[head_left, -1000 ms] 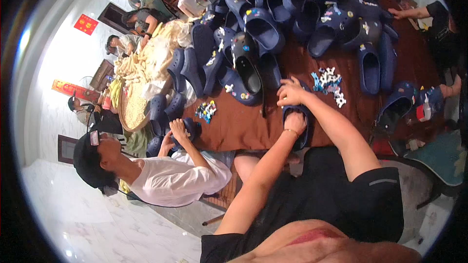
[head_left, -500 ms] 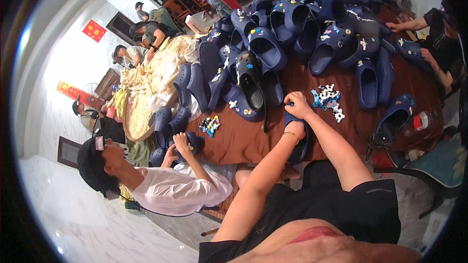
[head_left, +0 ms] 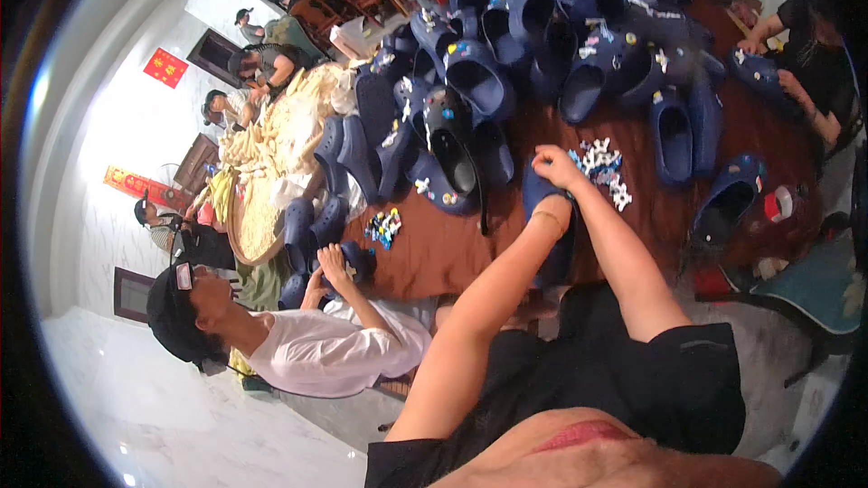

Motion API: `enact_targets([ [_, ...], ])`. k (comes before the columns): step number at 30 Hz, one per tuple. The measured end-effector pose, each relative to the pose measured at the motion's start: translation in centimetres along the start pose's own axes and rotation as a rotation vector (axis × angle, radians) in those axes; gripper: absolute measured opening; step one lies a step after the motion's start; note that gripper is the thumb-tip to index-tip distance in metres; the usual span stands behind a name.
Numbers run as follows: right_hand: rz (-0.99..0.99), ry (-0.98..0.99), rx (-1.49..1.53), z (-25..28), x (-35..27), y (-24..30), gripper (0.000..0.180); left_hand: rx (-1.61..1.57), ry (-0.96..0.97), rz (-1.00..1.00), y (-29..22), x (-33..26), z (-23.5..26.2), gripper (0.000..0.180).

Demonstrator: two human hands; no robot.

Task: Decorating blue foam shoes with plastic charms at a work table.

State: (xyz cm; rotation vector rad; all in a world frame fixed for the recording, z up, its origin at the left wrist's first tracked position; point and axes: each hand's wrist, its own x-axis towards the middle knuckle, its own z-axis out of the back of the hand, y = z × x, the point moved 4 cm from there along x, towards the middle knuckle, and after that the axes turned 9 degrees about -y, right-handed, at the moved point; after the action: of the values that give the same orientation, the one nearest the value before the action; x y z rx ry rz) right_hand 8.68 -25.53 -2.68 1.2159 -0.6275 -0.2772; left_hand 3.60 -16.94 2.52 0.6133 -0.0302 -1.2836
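Note:
A navy clog (head_left: 548, 248) lies toe-away on the brown table (head_left: 434, 253) right in front of me. My left hand (head_left: 550, 206) grips it at the middle, with a thin bracelet on the wrist. My right hand (head_left: 553, 163) rests at the clog's far end with its fingers curled. Whether it pinches a charm is too small to tell. A heap of small white and coloured charms (head_left: 604, 170) lies just right of that hand.
Many navy clogs (head_left: 506, 36) are piled across the far table, and more lie to the right (head_left: 674, 131). A person in a white shirt (head_left: 316, 352) at my left handles a clog beside another charm pile (head_left: 384, 228). A person's arm (head_left: 800, 90) reaches in at the far right.
Both hands stay on the same clog, the right one working at its far end. The view has tilted slightly. The person at my left keeps handling their clog.

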Motion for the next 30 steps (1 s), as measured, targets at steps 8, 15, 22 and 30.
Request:
enact_targets([
  [8, -0.268, -0.201, 0.470, 0.5, 1.3, -0.8, 0.020, 0.071, -0.244, 0.314, 1.9, 2.9, -1.2, 0.034],
  [15, -0.309, -0.056, -0.211, 1.0, 1.0, -0.7, 0.051, 0.009, 0.027, 0.000, -0.3, 0.6, 2.2, 0.036],
  [22, -0.278, -0.309, -0.246, 0.8, 2.3, -1.8, 0.026, -0.147, -0.077, 0.022, 1.4, 1.0, -0.2, 0.025],
  [30, -0.461, -0.154, 0.447, 0.3, 1.0, -3.0, 0.026, -0.195, -0.107, -0.108, 1.7, 0.8, -0.7, 0.020],
])
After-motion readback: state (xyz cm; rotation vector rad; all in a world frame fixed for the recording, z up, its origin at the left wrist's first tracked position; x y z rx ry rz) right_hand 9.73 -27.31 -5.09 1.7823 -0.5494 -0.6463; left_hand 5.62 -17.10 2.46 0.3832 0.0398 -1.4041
